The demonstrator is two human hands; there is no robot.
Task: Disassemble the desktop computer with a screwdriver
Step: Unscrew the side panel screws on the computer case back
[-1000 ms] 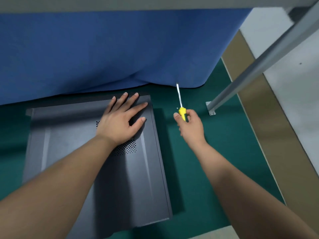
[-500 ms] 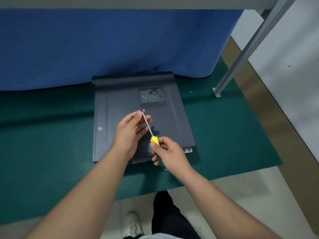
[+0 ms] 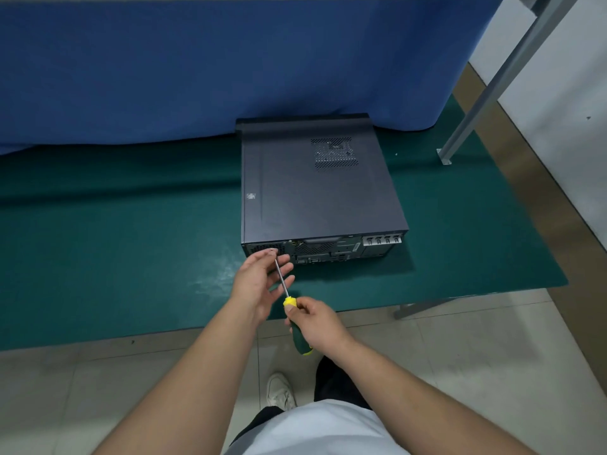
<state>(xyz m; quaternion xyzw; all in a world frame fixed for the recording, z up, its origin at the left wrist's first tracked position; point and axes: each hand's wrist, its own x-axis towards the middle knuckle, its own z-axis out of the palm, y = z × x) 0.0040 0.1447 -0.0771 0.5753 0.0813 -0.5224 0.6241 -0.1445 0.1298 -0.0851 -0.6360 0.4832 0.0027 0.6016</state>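
Computer [image 3: 315,192] now farther off, right grip [image 3: 317,320] clasping screwdriver [image 3: 290,307], left grip [image 3: 259,280] loose beside shaft

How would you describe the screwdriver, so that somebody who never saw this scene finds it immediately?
Start at the dark grey metal computer case lying on the green mat. Just before its near left corner, two hands meet. The screwdriver is the thin steel shaft with a yellow and dark green handle, gripped by the right hand.

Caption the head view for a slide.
Right hand holds screwdriver; left hand steadies its shaft at the computer case's rear panel.
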